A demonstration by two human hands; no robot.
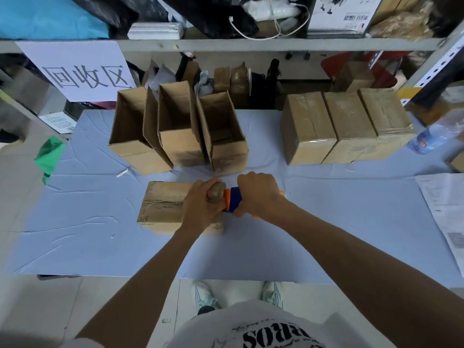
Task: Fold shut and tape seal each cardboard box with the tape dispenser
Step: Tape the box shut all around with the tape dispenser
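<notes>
head cam: your left hand (200, 209) sits on the right end of the closed box (163, 207) at bench (100, 234) centre, fingers curled round the brown roll at the front of the tape dispenser (232, 199). your right hand (261, 194) grips the blue/orange handle, fingers wrapped tight round it. dispenser is at the box's right edge, btwn both hands. 3 open boxes (180, 126) stand at the back left w/ flaps up, 3 taped boxes (346, 126) side by side at the back right.
</notes>
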